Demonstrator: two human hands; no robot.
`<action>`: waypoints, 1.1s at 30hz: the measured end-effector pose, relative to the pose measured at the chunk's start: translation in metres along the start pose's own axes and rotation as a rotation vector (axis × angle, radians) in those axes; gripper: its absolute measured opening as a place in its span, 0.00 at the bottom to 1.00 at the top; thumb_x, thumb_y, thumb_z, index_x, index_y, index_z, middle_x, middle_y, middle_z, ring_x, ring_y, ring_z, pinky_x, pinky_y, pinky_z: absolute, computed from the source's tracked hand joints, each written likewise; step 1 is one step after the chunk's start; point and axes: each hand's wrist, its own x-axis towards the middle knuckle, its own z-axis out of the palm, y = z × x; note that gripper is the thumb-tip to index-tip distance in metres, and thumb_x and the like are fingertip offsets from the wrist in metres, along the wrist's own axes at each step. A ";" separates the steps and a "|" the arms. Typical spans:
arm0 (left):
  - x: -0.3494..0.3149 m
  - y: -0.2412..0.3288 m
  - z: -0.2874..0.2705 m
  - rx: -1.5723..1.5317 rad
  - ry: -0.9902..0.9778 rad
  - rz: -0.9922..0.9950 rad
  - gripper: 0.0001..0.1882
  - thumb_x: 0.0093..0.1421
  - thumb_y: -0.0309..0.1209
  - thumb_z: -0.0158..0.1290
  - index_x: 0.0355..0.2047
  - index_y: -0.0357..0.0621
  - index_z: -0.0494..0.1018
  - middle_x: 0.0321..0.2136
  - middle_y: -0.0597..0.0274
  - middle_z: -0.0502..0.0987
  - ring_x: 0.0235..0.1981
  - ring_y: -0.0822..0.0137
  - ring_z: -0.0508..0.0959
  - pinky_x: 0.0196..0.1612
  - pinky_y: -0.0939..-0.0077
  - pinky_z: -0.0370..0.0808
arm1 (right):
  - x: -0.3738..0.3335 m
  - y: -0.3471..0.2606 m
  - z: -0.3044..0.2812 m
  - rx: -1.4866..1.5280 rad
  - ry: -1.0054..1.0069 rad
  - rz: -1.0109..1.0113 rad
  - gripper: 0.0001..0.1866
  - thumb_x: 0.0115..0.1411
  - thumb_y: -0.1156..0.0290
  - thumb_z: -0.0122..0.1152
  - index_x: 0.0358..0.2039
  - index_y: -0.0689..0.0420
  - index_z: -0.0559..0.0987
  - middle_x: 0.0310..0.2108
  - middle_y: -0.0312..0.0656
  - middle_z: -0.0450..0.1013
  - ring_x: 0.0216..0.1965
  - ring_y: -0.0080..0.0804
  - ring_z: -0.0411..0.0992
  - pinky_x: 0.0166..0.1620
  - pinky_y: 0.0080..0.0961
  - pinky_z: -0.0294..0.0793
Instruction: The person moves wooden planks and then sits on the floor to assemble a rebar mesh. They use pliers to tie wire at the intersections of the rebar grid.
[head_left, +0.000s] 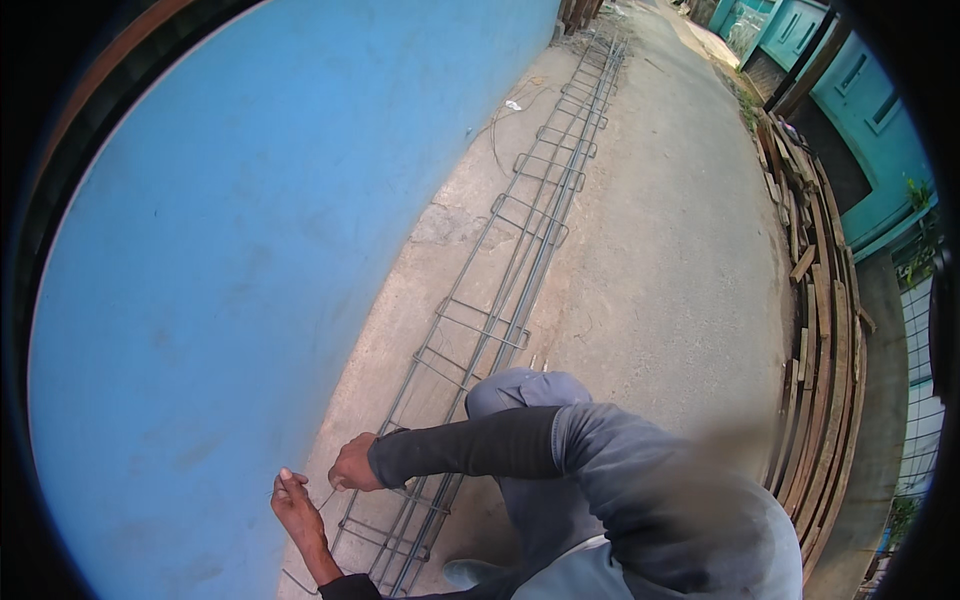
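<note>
Fingers (292,484) of the left hand (300,515) are bending upward beside a blue wall (230,250), any grip too small to tell. Just beside them, the right hand (355,464) is curling at the left edge of a long steel rebar cage (545,250), its clasp hidden from view. A thin wire (325,498) is showing between both hands. The cage is stretching away along the wall's foot; beyond the paved lane (690,250), stacked wooden planks (822,400) are lining the far side.

Smudged blue wall (220,250) at left, grey paved lane (690,250) running ahead, turquoise wall (900,160) at upper right, bright daylight
</note>
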 end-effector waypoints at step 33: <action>-0.017 -0.005 -0.029 0.322 -0.037 -0.011 0.26 0.60 0.56 0.57 0.31 0.43 0.78 0.17 0.69 0.70 0.20 0.73 0.68 0.27 0.70 0.67 | 0.008 0.003 -0.023 -0.051 0.027 0.148 0.14 0.67 0.57 0.55 0.45 0.48 0.83 0.44 0.39 0.80 0.44 0.39 0.78 0.49 0.34 0.76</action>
